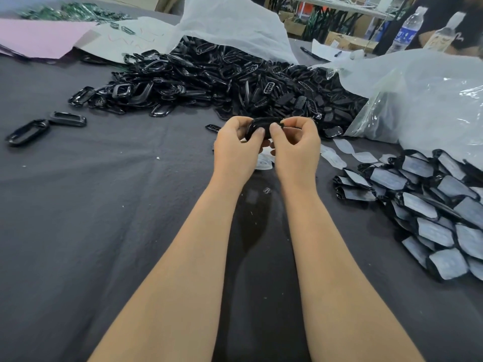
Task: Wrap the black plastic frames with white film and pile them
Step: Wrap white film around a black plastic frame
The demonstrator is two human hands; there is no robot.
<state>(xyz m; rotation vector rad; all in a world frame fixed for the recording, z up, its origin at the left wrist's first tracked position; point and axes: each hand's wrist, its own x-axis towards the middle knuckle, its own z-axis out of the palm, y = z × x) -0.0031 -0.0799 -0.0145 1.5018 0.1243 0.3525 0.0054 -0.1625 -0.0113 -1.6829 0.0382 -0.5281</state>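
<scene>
The desk (104, 205), draped in dark cloth, serves as one broad work surface. The heap of unwrapped black frames (209, 79) spills from a white bag (230, 24) at its far side, probably so that stock lies straight ahead within reach. To the right a clear bag (418, 100) slumps beside the pile of wrapped frames (431, 205), which overlap in rough rows near the right arm, seemingly so finished pieces can be dropped off without crossing the work. The left hand (235, 150) and right hand (296, 147) meet above the desk's middle, just in front of the heap. Their fingers (295, 122) are curled, and both thumbs pinch one black frame (261, 125) from opposite ends, likely to turn or steady it for wrapping. White film pieces (339, 152) trail across the cloth just right of the hands, one more lying under them, handy for the next wrap. No film shows on the held frame yet.
</scene>
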